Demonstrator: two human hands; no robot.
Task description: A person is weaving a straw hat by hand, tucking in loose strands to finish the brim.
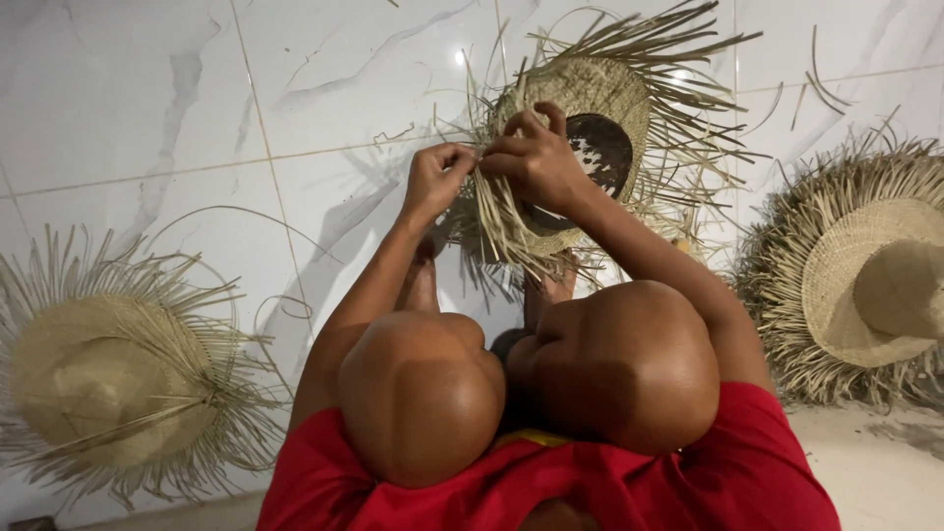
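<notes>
Above the white marble-tiled floor (147, 88), best keep left hand (436, 182) pinching loose strands taut while right hand (536, 157) grips the half-woven pale straw hat (580, 98) steady.

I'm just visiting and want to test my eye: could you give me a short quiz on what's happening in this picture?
1. True or false: both hands grip the loose straw strands of the unfinished straw hat.
2. How many straw hats lie on the white tiled floor apart from the one being worked?
3. Which side is the hat with its crown up and brim tidier: A) the person's left, B) the person's right?

Key
1. True: the left hand and right hand pinch strands at the brim's edge.
2. Two: the left straw hat and the right straw hat.
3. B.
</notes>
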